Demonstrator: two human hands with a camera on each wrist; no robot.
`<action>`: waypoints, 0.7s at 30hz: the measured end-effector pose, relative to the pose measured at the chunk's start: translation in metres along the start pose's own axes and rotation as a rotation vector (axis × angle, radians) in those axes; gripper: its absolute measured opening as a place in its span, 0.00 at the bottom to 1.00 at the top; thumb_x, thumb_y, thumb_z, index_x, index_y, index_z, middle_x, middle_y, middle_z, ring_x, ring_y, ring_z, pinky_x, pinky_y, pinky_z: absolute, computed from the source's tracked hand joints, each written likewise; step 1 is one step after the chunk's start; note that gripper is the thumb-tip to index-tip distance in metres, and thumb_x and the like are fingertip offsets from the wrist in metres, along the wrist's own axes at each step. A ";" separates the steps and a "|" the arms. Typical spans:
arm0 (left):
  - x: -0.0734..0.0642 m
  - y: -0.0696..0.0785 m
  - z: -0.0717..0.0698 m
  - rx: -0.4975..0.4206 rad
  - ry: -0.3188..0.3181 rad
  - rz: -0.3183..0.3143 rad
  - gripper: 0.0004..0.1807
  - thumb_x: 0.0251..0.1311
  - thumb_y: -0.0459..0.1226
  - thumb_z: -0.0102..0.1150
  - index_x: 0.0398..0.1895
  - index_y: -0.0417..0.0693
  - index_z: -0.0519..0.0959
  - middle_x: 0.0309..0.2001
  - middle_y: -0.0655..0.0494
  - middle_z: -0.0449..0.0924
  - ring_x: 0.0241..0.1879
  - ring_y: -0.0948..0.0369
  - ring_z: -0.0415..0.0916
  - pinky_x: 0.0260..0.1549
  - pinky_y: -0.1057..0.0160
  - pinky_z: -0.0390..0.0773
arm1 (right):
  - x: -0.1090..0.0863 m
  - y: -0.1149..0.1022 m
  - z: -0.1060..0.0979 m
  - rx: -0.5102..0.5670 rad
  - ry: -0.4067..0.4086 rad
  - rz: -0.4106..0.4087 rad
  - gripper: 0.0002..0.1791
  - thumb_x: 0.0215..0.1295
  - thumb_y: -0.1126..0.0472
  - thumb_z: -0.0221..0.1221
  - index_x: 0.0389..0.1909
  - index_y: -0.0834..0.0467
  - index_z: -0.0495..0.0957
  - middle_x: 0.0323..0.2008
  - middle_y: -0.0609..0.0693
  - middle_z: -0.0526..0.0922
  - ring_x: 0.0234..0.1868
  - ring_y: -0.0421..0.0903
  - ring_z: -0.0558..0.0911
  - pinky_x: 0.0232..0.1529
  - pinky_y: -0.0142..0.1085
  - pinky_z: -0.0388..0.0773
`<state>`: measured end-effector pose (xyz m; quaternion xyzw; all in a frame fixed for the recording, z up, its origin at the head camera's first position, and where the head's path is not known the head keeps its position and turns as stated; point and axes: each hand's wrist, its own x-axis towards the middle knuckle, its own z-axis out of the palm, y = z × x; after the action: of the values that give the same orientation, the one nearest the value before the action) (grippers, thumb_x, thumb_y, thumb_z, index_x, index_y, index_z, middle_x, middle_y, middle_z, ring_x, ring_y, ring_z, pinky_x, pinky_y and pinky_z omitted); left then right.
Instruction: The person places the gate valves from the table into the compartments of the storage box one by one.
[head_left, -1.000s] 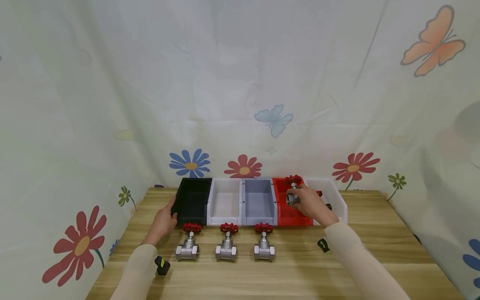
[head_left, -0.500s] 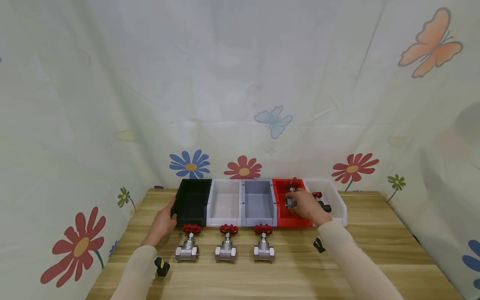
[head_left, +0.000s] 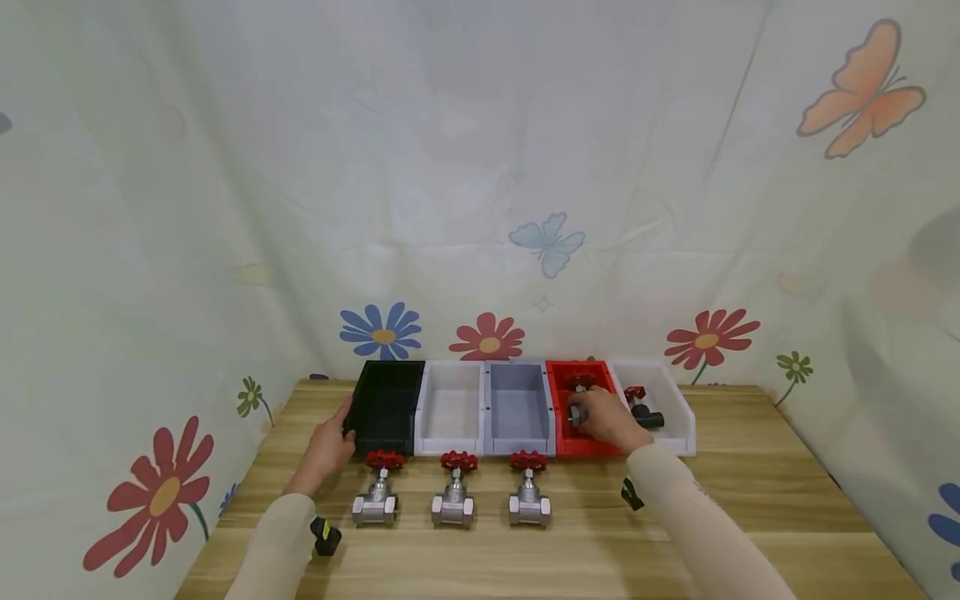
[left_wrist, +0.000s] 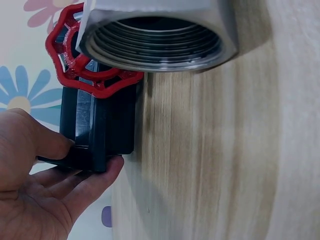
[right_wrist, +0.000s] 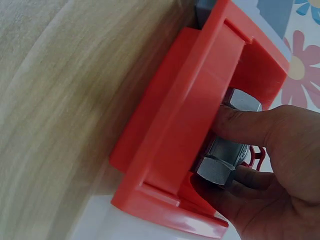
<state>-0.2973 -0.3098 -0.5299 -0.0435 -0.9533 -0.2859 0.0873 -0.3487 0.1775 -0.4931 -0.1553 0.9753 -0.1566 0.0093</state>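
Valve (right_wrist: 217, 169) is inside the red bin (head_left: 585, 447) — the right hand (head_left: 611, 419) grips it. Well apart, the left hand (head_left: 327, 447) holds the black bin (head_left: 407, 442) near the worktop's (head_left: 757, 475) back-left corner.

Operator: From my remote station, I identify two garment sections in the head view: left sleeve (head_left: 272, 542) and right sleeve (head_left: 697, 521). Specify finish.

Technician: I read both as pale beige, single-coloured and long. Each appears narrowest at its wrist end, where the fabric stops.

Operator: Specify attached hardware.

Technician: I count one compact black unit per wrist: left unit (head_left: 326, 537) and right unit (head_left: 632, 493). The left unit is blocky and carries a yellow-green marking. Detail on the right unit is too small for me to read.

Operator: Specify end sections.

Technician: I log left hand (head_left: 327, 444) and right hand (head_left: 609, 417) as bare, uncovered up to the sleeve edges.
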 end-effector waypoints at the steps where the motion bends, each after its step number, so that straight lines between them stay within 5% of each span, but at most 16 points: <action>1: 0.000 0.000 0.000 -0.002 -0.001 0.000 0.36 0.62 0.27 0.49 0.75 0.32 0.53 0.60 0.20 0.69 0.55 0.33 0.74 0.55 0.38 0.72 | 0.001 0.000 0.002 0.001 -0.003 0.004 0.24 0.52 0.68 0.70 0.53 0.55 0.83 0.47 0.55 0.82 0.49 0.52 0.76 0.57 0.51 0.76; 14: 0.001 0.000 -0.002 -0.008 -0.008 -0.003 0.37 0.62 0.28 0.50 0.75 0.32 0.52 0.56 0.20 0.72 0.40 0.46 0.77 0.48 0.42 0.76 | 0.007 -0.002 0.009 0.005 -0.028 0.022 0.23 0.53 0.69 0.69 0.53 0.55 0.83 0.48 0.53 0.84 0.50 0.52 0.77 0.59 0.51 0.75; 21: 0.001 0.000 -0.001 -0.016 -0.018 -0.009 0.37 0.63 0.28 0.50 0.76 0.33 0.52 0.45 0.23 0.78 0.29 0.52 0.72 0.41 0.46 0.76 | 0.007 -0.001 0.013 -0.004 -0.043 0.032 0.24 0.54 0.70 0.67 0.54 0.56 0.82 0.49 0.53 0.84 0.50 0.52 0.77 0.59 0.51 0.75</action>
<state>-0.2986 -0.3098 -0.5287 -0.0426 -0.9519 -0.2935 0.0770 -0.3539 0.1710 -0.5046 -0.1432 0.9775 -0.1512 0.0326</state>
